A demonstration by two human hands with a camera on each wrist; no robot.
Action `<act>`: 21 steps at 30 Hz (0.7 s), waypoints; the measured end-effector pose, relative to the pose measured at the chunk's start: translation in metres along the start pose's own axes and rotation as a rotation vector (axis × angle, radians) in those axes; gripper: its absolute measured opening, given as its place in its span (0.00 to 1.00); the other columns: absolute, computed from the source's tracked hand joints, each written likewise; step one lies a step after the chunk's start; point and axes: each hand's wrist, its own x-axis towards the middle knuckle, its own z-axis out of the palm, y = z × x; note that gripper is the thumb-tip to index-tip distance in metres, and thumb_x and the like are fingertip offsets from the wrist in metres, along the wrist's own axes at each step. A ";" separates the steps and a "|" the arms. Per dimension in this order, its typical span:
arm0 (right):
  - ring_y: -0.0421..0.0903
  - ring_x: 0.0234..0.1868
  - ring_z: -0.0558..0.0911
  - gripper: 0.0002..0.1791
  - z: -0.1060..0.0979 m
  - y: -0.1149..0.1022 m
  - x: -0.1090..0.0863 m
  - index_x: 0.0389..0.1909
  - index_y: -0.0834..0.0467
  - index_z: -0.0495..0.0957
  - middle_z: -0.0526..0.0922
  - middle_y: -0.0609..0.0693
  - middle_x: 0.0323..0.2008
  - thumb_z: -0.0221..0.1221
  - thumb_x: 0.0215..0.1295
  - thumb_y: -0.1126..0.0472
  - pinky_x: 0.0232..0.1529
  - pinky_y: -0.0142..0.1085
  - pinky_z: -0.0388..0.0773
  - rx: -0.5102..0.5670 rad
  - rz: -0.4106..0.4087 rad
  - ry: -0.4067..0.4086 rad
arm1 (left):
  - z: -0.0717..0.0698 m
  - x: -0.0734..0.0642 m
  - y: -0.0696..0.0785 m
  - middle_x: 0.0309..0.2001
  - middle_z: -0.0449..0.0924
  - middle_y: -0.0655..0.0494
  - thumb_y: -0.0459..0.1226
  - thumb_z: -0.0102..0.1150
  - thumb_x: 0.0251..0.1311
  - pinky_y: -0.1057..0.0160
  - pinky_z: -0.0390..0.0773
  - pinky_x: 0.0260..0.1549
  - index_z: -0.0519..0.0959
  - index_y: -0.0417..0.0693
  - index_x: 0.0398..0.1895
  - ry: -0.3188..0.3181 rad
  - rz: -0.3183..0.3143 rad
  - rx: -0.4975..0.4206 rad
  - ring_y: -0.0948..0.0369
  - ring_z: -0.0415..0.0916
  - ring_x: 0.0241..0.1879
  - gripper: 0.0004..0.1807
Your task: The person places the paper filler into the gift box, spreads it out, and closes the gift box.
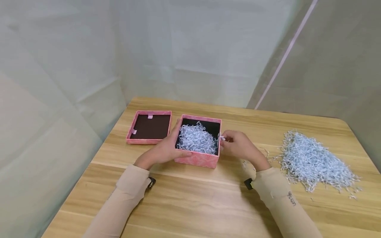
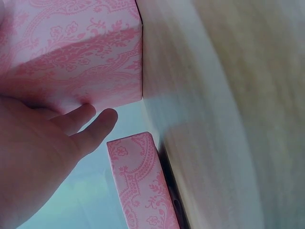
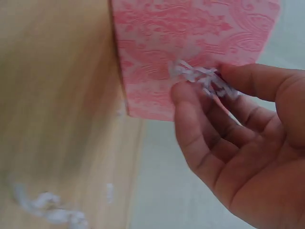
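A pink patterned box (image 1: 197, 159) stands uncovered on the table, its dark inside partly filled with pale shredded paper (image 1: 196, 137). My left hand (image 1: 165, 147) rests around the box's near left corner, thumb along the front rim and fingers stretched along the left side. In the left wrist view, two of its fingers (image 2: 102, 125) extend fairly straight by the box wall. Beside the box's right wall, my right hand (image 1: 239, 145) pinches a small tuft of paper shreds (image 3: 205, 78) between thumb and fingers, outside the box.
The matching box lid (image 1: 151, 127) lies inside-up, left of the box. A large heap of pale shredded paper (image 1: 315, 162) spreads over the right side of the wooden table (image 1: 190, 201). A few loose shreds (image 3: 55, 210) lie between heap and box. Pale cloth (image 1: 202, 59) hangs behind.
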 end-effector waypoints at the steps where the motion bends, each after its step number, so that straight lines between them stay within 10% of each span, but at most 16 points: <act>1: 0.47 0.30 0.76 0.05 -0.001 -0.002 0.001 0.30 0.57 0.79 0.78 0.49 0.26 0.61 0.67 0.66 0.31 0.40 0.74 0.001 -0.001 0.021 | 0.000 0.000 0.000 0.81 0.22 0.61 0.63 0.72 0.51 0.43 0.49 0.71 0.21 0.77 0.78 0.000 0.000 -0.001 0.54 0.33 0.78 0.71; 13: 0.48 0.32 0.78 0.04 -0.012 -0.057 0.026 0.40 0.58 0.82 0.82 0.50 0.30 0.61 0.70 0.62 0.32 0.42 0.74 -0.075 -0.149 0.201 | 0.000 -0.001 0.000 0.81 0.21 0.61 0.64 0.71 0.51 0.44 0.48 0.72 0.20 0.80 0.76 -0.015 0.005 -0.035 0.56 0.31 0.78 0.70; 21: 0.49 0.42 0.84 0.11 0.000 -0.077 0.038 0.51 0.62 0.83 0.85 0.54 0.45 0.60 0.70 0.66 0.45 0.45 0.81 -0.129 -0.270 0.106 | -0.001 -0.001 -0.002 0.81 0.22 0.63 0.66 0.70 0.50 0.44 0.48 0.72 0.21 0.76 0.78 -0.024 -0.018 -0.039 0.57 0.33 0.78 0.70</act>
